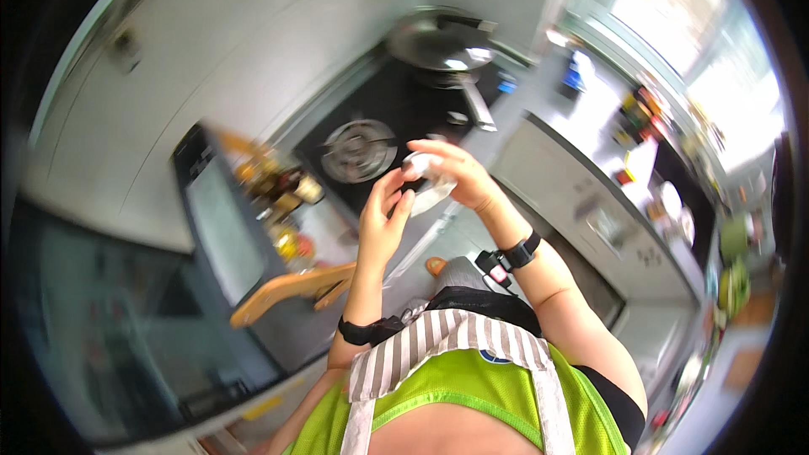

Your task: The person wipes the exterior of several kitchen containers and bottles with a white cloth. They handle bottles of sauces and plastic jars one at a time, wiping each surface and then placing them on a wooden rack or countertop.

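In front of the hob's near edge, my right hand [464, 174] grips a crumpled white item [435, 194], perhaps a tissue or cloth; blur hides its exact kind. My left hand [385, 212] is raised just beside it, fingers bent and apart, its fingertips close to the white item; whether they touch it cannot be told. Beyond both hands lies the black gas hob [414, 107] with a round burner [359, 150] at its left. A lidded wok [440, 44] with a long metal handle [475, 101] stands on the far burner.
Bottles and jars [284, 193] crowd the counter at left, beside a dark rack or appliance [221, 215] and a curved wooden piece [291, 291]. The right-hand counter [537, 95] carries a blue-and-white item [576, 72] and colourful packets [644, 110] under a window. Cabinet fronts [569, 196] stand below it.
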{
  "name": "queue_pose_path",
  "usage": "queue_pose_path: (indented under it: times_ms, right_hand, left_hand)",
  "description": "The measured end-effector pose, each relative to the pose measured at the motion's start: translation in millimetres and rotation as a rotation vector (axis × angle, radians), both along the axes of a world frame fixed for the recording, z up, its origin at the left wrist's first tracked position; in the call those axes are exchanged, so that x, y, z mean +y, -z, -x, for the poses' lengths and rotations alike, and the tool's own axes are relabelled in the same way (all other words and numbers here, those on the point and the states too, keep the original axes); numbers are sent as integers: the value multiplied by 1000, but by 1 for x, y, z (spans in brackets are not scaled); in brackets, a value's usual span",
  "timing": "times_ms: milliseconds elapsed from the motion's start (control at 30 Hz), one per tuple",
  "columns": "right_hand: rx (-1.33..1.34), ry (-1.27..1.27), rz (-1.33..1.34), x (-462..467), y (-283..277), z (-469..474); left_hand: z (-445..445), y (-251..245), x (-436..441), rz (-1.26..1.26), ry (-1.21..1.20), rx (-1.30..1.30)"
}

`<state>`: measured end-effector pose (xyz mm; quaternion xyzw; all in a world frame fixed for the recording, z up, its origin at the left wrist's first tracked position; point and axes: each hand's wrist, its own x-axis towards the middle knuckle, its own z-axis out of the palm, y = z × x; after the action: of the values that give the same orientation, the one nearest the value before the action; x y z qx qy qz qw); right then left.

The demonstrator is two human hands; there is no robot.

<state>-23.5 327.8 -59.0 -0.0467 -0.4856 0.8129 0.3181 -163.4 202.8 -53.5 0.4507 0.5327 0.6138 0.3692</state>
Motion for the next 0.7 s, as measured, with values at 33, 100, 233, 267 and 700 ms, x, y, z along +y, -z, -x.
queue_pose_path:
  times_ms: [33,100,233,267,700]
  right_hand:
    - [-75,146,-134,-15,-10,-27]
    - [-118,213,-212,-38,-29,-76]
    - [-239,516,-432,-76,-50,-151]
    - [-271,673,-519,-86,-49,-166]
    - [-491,1312,-46,-127,-27,-393]
  left_hand:
    - [-18,9,8,138,144,-104]
    - [-57,18,16,69,526,-376]
    - [-138,16,26,150,753,-334]
    - [-152,14,30,232,821,-293]
    - [-357,17,86,183,1027,-680]
